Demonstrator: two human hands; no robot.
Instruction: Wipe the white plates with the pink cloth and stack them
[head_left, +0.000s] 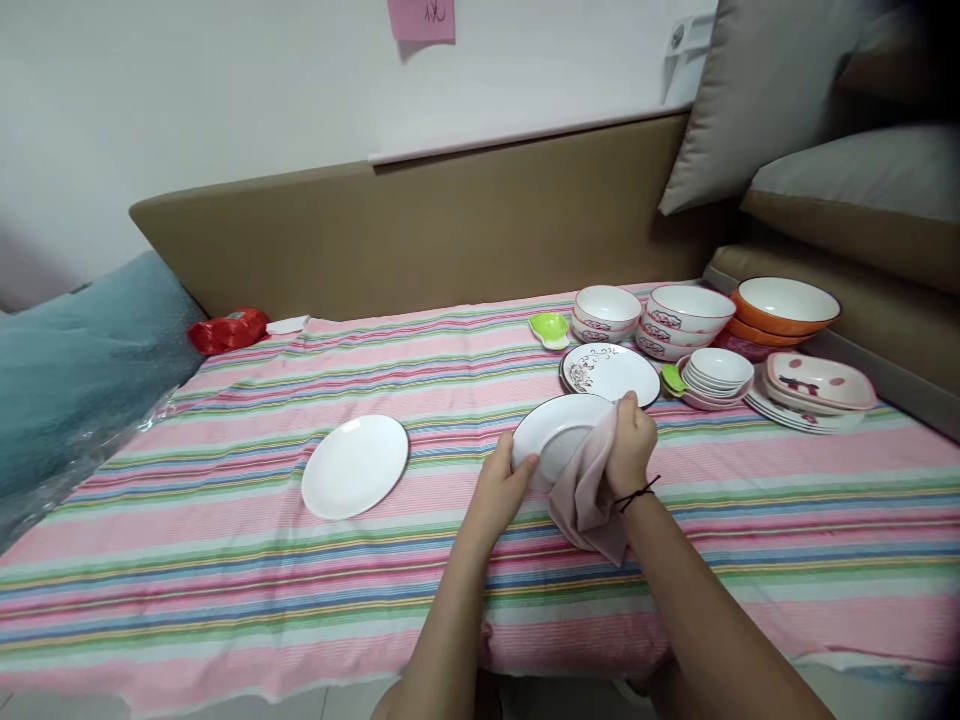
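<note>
My left hand [501, 487] grips the near left rim of a white plate [556, 430], held tilted just above the striped cloth. My right hand [631, 443] is closed on a pinkish-beige cloth [589, 492] and presses it against the plate's right side. The cloth hangs down below my wrist. A second white plate [355, 465] lies flat on the striped surface to the left, apart from both hands.
Behind the held plate sit a patterned plate [611, 373], stacked bowls [606, 311], small white dishes [718, 375], an orange bowl [783, 307], square plates [817, 385] and a green dish [550, 328]. A red packet [227, 329] and grey-blue bundle [75, 370] lie left.
</note>
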